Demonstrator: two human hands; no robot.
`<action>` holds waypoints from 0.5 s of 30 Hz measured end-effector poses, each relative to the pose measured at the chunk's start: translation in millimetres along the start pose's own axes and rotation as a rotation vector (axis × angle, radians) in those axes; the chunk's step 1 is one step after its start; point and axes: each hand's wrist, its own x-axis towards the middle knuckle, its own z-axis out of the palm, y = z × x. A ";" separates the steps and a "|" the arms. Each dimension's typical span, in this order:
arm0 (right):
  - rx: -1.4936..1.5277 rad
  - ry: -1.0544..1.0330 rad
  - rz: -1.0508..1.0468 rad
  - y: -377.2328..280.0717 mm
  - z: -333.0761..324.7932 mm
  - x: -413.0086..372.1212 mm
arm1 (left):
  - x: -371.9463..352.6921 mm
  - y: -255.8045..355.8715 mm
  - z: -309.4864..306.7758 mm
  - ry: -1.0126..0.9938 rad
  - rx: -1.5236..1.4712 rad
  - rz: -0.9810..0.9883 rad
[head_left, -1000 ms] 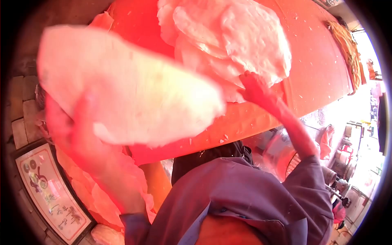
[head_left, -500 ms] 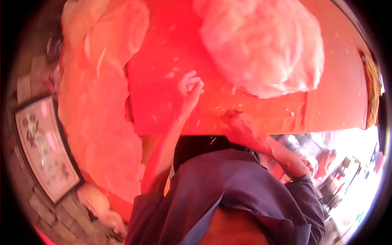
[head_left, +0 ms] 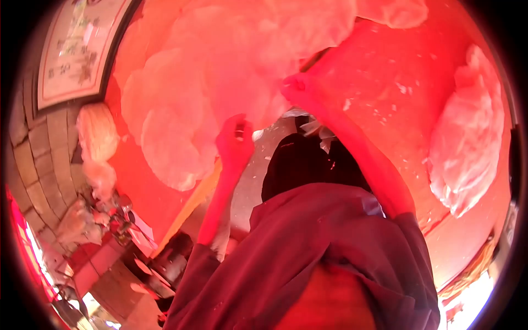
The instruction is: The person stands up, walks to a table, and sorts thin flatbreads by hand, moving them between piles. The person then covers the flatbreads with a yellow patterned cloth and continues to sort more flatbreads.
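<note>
A broad, fluffy sheet of cotton wadding lies across the left table and reaches over the gap between the tables. At its near edge is my left hand, its fingers curled in toward the thumb; I cannot make out what, if anything, they hold. My right hand is closed at the wadding's right edge, by the corner of the right table, and appears to pinch that edge. Red light washes over both hands and the wadding.
A second wadding heap sits on the right red-covered table, among scattered tufts. A framed panel with writing stands at upper left over brick paving. Pale bundles and clutter lie below it.
My view has swung left, so the round heap now sits at the right. Both hands have moved from over the red table to the edge of the wadding sheet.
</note>
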 end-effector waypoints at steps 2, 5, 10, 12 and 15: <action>-0.039 0.048 0.019 -7.2 38.6 24.6 | -3.0 -37.7 -35.0 0.208 0.209 -0.056; -0.339 0.220 -0.117 0.9 67.0 52.7 | -9.7 -86.7 -73.2 0.271 0.637 0.093; -0.558 0.089 -0.053 -20.7 85.0 66.4 | 6.0 -138.5 -93.5 0.303 0.699 -0.002; -0.680 0.159 -0.101 -41.0 92.5 58.1 | 23.0 -137.0 -91.2 0.260 0.699 -0.057; -0.408 0.082 -0.252 -82.6 106.6 34.5 | 31.2 -143.7 -92.9 0.256 0.628 -0.096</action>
